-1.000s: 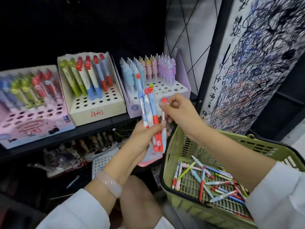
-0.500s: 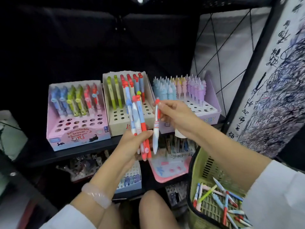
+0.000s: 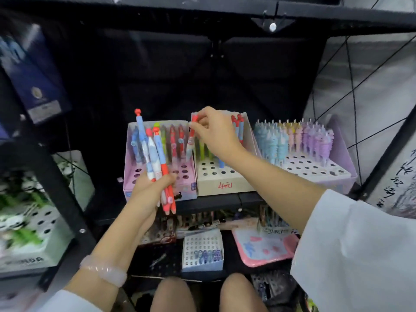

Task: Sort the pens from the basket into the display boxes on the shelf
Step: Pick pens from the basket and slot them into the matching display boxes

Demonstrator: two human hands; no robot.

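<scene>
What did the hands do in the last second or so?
The right hand drew one red-capped pen out of the bunch and carried it up to the display boxes, between the pink box and cream box. The left hand kept gripping the remaining pens. The basket has left view.

The right hand [image 3: 213, 131] is carrying its single pen [image 3: 191, 140] up toward eleven o'clock, away from the left hand's bundle [image 3: 155, 158], seemingly reaching the pink box [image 3: 157, 190]

A pink tray [image 3: 265, 248] lies right of a small white perforated box [image 3: 202, 251] (blue items inside).
</scene>
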